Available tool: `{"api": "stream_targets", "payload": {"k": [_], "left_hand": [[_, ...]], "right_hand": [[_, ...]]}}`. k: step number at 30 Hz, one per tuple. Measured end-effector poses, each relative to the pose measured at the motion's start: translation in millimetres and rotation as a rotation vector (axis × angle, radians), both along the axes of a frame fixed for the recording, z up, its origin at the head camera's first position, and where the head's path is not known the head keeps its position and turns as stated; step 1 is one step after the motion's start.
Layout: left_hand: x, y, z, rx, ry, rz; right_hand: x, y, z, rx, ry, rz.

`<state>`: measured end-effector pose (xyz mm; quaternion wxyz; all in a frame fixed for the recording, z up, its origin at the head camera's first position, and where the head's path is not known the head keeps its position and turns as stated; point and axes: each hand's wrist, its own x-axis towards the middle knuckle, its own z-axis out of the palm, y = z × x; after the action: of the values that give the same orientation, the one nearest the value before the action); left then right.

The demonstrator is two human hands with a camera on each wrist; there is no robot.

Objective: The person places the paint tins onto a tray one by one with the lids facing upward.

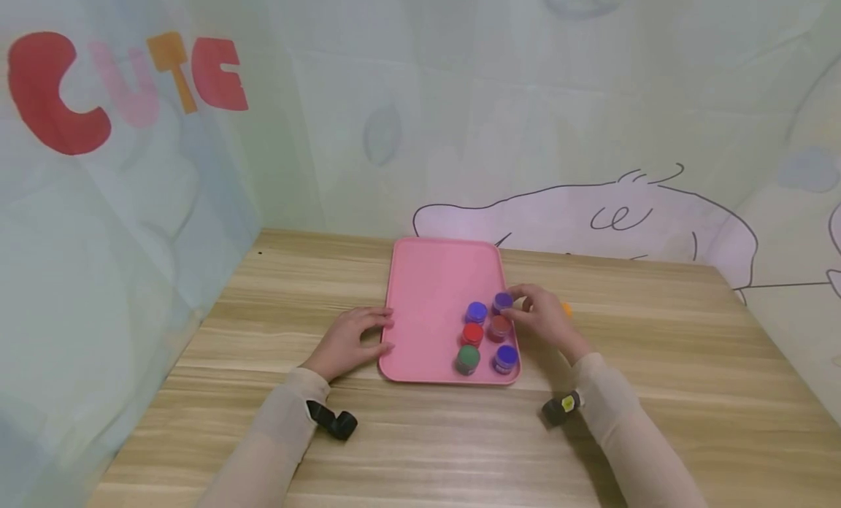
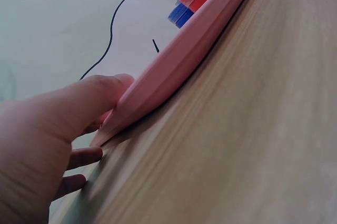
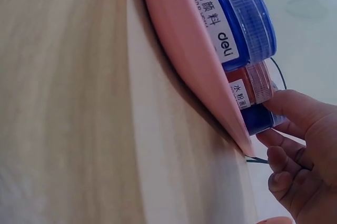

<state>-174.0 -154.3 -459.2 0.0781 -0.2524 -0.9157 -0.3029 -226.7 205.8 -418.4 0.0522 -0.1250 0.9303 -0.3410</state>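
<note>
A pink tray [image 1: 427, 274] lies on the table with several small paint jars on its near right part. My right hand [image 1: 545, 320] pinches the dark purple-blue paint jar [image 1: 502, 301] at the tray's right rim between thumb and fingers. Nearer along that side stand a brown-red jar [image 1: 500, 327] and a blue jar [image 1: 505, 358], labelled in the right wrist view. Left of these are a lighter blue jar [image 1: 476, 312], a red jar [image 1: 471, 334] and a green jar [image 1: 468, 359]. My left hand [image 1: 351, 341] rests at the tray's left rim, its fingers spread and loosely extended.
The wooden table [image 1: 453, 442] reaches back to a wall cloth [image 1: 499, 128] with drawn figures and letters. A small orange thing [image 1: 566, 309] shows on the table just behind the right hand, mostly hidden. Dark cameras sit on both wrists.
</note>
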Motion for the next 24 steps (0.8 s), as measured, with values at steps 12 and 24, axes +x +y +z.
{"api": "stream_targets", "payload": {"k": [12, 24], "left_hand": [[-0.9, 0.4, 0.0, -0.008, 0.014, -0.005], [-1.0, 0.6, -0.2, -0.002, 0.034, -0.007]], "right_hand": [[-3.1, 1.0, -4.7, 0.017, 0.017, 0.048], [-4.1, -0.9, -2.1, 0.056, 0.044, 0.071]]}}
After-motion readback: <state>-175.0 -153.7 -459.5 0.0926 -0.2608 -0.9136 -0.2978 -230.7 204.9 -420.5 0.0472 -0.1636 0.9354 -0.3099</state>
